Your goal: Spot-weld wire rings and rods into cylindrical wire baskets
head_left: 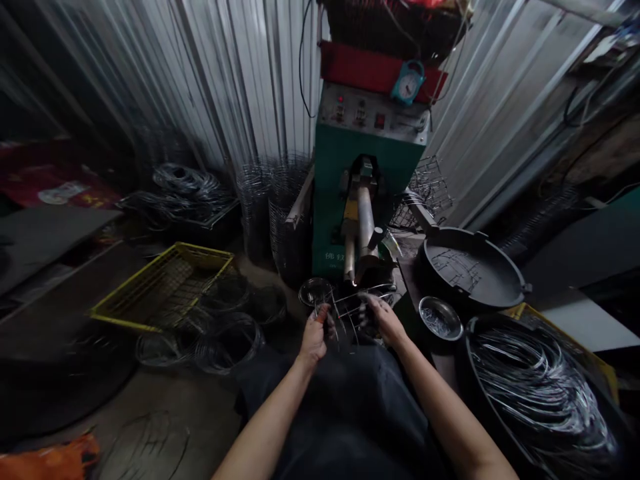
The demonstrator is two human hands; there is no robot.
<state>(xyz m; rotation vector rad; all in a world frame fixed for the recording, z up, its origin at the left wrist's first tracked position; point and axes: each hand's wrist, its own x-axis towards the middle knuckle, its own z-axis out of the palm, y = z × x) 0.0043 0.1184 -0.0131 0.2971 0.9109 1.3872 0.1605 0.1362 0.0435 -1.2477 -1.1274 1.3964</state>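
The bare left hand [315, 333] and bare right hand [381, 317] both grip one thin silvery wire frame [349, 312], near the glowing tip of the boxy green metal machine [395, 148]. That glow suggests work is under way; how much is left, I cannot tell. Counted: one frame, one machine, one rectangular yellow mesh basket [203, 254], one round black pan [493, 283]
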